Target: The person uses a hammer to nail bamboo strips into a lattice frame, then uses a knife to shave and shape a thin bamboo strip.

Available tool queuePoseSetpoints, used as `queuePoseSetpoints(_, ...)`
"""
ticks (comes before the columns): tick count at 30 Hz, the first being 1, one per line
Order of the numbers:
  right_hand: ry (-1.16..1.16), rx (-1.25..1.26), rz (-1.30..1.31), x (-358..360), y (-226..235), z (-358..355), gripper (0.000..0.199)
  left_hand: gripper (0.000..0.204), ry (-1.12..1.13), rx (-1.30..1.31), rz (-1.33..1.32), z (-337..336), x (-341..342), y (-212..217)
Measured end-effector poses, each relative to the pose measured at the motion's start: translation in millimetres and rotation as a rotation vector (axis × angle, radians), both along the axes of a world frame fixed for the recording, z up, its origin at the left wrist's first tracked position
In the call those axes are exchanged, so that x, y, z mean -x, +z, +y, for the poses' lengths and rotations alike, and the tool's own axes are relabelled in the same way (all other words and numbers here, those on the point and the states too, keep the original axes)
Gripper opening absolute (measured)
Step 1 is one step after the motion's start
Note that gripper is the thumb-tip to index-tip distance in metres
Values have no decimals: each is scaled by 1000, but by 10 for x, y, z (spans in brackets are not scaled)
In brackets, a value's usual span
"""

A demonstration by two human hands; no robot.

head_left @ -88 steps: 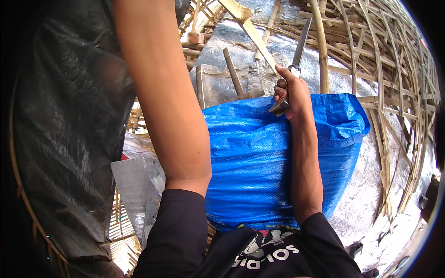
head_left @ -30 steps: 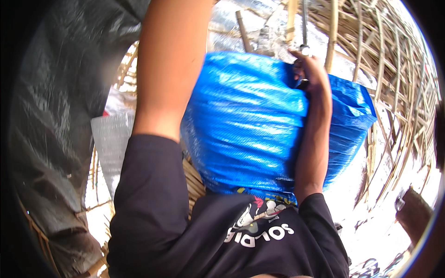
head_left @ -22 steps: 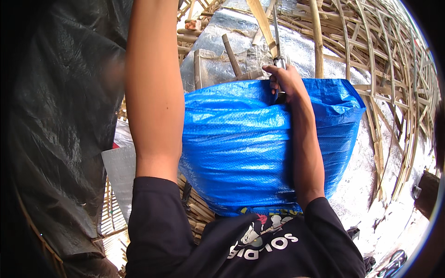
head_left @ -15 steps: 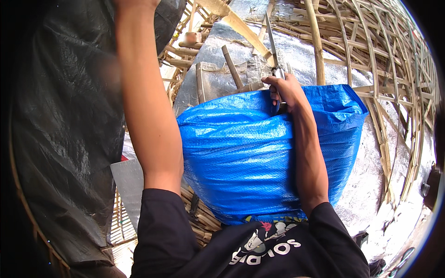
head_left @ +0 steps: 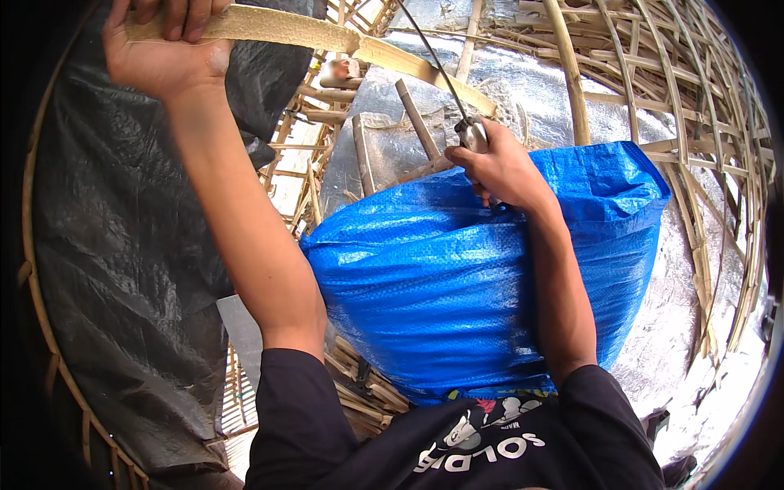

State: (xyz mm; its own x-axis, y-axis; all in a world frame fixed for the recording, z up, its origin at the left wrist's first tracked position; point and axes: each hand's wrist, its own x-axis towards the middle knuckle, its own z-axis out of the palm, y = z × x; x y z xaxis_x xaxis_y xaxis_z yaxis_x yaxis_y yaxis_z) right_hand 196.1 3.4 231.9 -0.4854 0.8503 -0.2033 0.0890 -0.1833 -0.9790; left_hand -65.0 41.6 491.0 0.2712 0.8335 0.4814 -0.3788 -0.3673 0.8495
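Left hand [head_left: 167,49] gripping bamboo strip [head_left: 327,37], right hand [head_left: 498,167] on knife [head_left: 457,106] (handle hidden)

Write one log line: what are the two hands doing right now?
left hand: grips bamboo strip | right hand: grips knife, blade up against strip | blue tarp: over lap

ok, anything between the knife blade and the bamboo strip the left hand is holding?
Nothing visible. The left hand grips one end of the bamboo strip; the right hand holds the knife, whose thin blade runs up across the strip. The blue tarp lies below both, out of the way.
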Motion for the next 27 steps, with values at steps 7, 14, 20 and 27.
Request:
queuePoseSetpoints(7,-108,142,-28,-112,-112,132,20,32,122,-41,-12,63,-91,20)
queuePoseSetpoints(14,45,-51,96,-173,327,-97,17,34,-49,23,-35,12,-113,23)
queuePoseSetpoints(20,-16,-7,-75,-105,163,-56,19,38,-25,28,-68,-107,-6,-41)
queuePoseSetpoints(27,-115,68,-157,-209,-170,85,24,37,-170,35,-70,-97,-239,6)
